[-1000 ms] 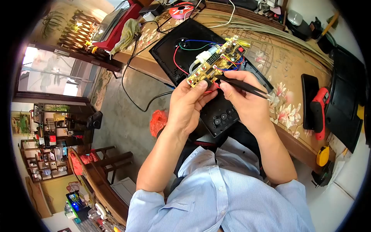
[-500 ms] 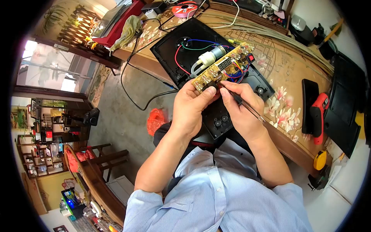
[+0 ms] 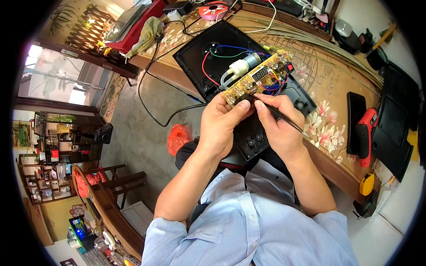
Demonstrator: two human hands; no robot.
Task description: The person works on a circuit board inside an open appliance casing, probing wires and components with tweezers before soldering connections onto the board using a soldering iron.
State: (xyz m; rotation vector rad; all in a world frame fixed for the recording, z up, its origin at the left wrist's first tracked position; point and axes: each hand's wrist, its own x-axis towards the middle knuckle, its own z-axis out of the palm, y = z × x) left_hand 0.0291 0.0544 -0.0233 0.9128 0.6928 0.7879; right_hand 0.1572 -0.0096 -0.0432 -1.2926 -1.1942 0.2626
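Black casing [image 3: 193, 57] beyond my left hand [image 3: 217, 125], its fingers [image 3: 238, 110] pinching the circuit board [image 3: 259, 74] just past them, my right hand [image 3: 284, 133] with fingers pinching tweezers [image 3: 290, 123], tips by the board, red tool [image 3: 365, 137] well right of those fingers

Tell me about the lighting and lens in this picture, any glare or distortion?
Head view: glare washes out part of the window; head view: wide-angle lens bends the shelves and leaves black corners; head view: the circuit board is well lit, the end of the dark tool near it hard to make out.
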